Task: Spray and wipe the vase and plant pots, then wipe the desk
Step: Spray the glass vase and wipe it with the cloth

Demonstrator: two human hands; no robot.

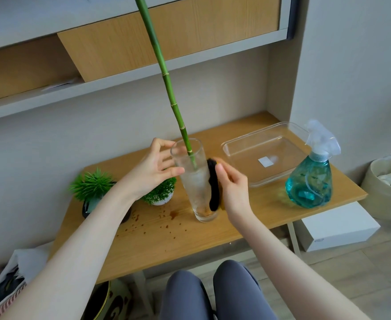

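Tall clear glass vase point(195, 179), green bamboo stalk point(166, 77) inside, stands mid-desk point(190, 236) beside brown spatter. Left hand point(154, 168) grips its rim; right hand point(232, 189) presses a dark sponge point(213, 184) against its side.

Tilted glass vase point(195, 181); green stalk point(166, 84)

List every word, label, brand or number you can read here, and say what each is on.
No text can be read.
White sticker in the clear plastic tray: looks blank.
Spray bottle: no label shows.
White box under the desk: a small mark on its front edge, too small to read.
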